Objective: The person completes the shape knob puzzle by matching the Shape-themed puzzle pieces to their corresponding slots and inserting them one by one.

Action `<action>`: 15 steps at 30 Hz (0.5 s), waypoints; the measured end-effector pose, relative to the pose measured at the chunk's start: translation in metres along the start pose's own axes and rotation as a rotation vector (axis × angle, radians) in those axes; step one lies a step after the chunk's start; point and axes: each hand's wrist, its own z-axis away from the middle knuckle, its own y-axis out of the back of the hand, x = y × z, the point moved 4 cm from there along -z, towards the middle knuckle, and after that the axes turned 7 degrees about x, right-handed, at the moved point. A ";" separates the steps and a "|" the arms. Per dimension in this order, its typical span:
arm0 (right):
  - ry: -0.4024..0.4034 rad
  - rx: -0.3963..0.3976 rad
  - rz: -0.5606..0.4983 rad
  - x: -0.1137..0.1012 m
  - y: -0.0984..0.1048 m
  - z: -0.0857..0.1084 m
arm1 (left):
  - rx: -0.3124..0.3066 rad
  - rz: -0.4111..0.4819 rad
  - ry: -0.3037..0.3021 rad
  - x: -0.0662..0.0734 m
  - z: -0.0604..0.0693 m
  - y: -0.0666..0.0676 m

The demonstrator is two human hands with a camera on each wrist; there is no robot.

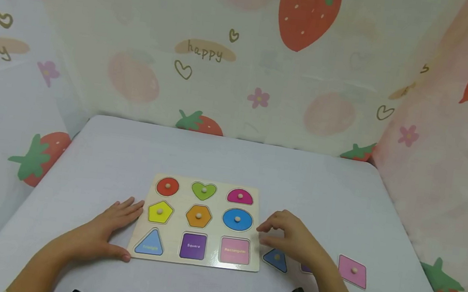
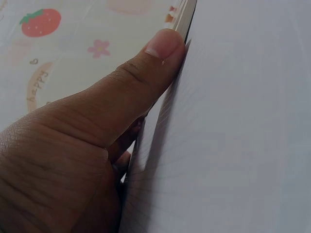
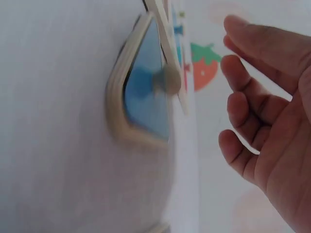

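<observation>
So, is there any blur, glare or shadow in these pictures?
Head view: clear enough to read "Square" on the puzzle board, with a bright sheen near its lower edge; left wrist view: dim, the left hand dark, with shadow on the white table beside it; right wrist view: the blue triangle piece looks blurred, the right hand crisper.

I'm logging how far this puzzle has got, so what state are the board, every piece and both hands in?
Board: flat, bottom row empty
Circle: in place
Heart: in place
Half-circle: in place
Pentagon: in place
Hexagon: in place
Oval: in place
Triangle: loose, knob up
Purple piece: loose, mostly hidden
Rectangle: loose, knob up
Left hand: touching the board's edge
Right hand: near the triangle, holding nothing
</observation>
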 end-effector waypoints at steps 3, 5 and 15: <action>-0.006 0.000 -0.006 0.009 0.004 0.006 | -0.001 0.004 0.005 0.000 -0.001 0.002; -0.025 -0.010 -0.013 0.015 0.007 0.010 | 0.001 0.005 -0.008 0.000 -0.003 0.003; -0.109 -0.098 -0.048 0.028 0.014 0.022 | 0.022 -0.014 -0.053 -0.001 -0.002 0.002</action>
